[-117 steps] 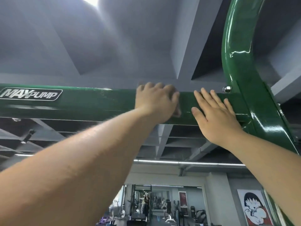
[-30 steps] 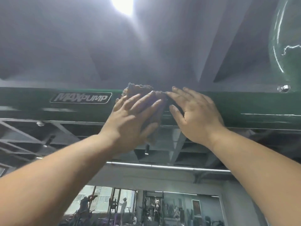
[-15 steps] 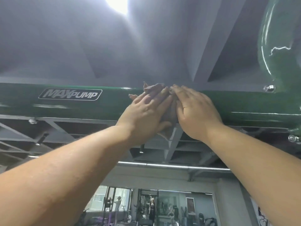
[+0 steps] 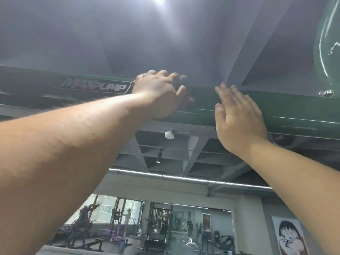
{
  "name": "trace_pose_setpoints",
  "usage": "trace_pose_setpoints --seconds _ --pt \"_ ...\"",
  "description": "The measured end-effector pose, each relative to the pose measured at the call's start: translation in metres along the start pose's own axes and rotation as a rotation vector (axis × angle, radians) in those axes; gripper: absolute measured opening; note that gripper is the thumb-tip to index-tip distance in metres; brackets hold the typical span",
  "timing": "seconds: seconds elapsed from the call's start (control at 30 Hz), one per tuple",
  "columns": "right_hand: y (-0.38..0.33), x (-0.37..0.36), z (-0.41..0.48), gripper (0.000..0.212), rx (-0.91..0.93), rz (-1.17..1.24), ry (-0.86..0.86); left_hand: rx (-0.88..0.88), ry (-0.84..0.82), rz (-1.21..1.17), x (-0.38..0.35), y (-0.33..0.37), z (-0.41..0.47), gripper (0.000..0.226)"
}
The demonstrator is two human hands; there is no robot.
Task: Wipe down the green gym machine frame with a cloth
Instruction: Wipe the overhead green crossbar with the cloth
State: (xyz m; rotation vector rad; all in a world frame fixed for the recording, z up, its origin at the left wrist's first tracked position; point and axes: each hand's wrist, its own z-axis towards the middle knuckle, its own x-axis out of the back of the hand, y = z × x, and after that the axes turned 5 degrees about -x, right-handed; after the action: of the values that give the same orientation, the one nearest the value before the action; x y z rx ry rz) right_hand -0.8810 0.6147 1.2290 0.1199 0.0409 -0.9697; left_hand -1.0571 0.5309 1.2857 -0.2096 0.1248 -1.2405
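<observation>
The green frame's horizontal beam (image 4: 294,107) runs overhead across the view, with a MAXPUMP label (image 4: 93,86) at its left. My left hand (image 4: 158,92) reaches over the beam's top edge just right of the label, fingers curled. A dark, blurred bit of the cloth (image 4: 188,102) shows under its thumb and fingers. My right hand (image 4: 239,116) lies flat on the beam's front face, fingers straight and together, a hand's width to the right of the cloth.
A curved green upright (image 4: 329,43) rises at the top right above a bolt (image 4: 326,92). Grey ceiling beams and a bright ceiling light (image 4: 160,0) are overhead. Below, a mirror wall (image 4: 165,223) shows gym machines, and a cartoon poster (image 4: 288,236) hangs at the lower right.
My hands, together on the cloth half a second ago, have parted. The left hand has moved left with the cloth towards the label. The right hand lies flat on the beam, apart from it.
</observation>
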Motion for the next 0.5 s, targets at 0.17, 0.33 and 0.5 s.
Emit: trace_pose_setpoints --seconds 0.17,0.33,0.5 --pt "-0.011 0.005 -0.003 0.049 -0.082 -0.023 -0.031 -0.149 0.009 0.013 0.001 -0.032 -0.007 0.059" --pt "-0.065 -0.001 0.012 0.058 -0.292 -0.068 -0.048 -0.104 -0.059 -0.035 0.007 -0.127 -0.029 0.073" --pt "-0.130 -0.024 0.018 0.053 -0.226 0.041 -0.098 0.029 -0.053 -0.070 0.008 -0.172 -0.029 0.053"
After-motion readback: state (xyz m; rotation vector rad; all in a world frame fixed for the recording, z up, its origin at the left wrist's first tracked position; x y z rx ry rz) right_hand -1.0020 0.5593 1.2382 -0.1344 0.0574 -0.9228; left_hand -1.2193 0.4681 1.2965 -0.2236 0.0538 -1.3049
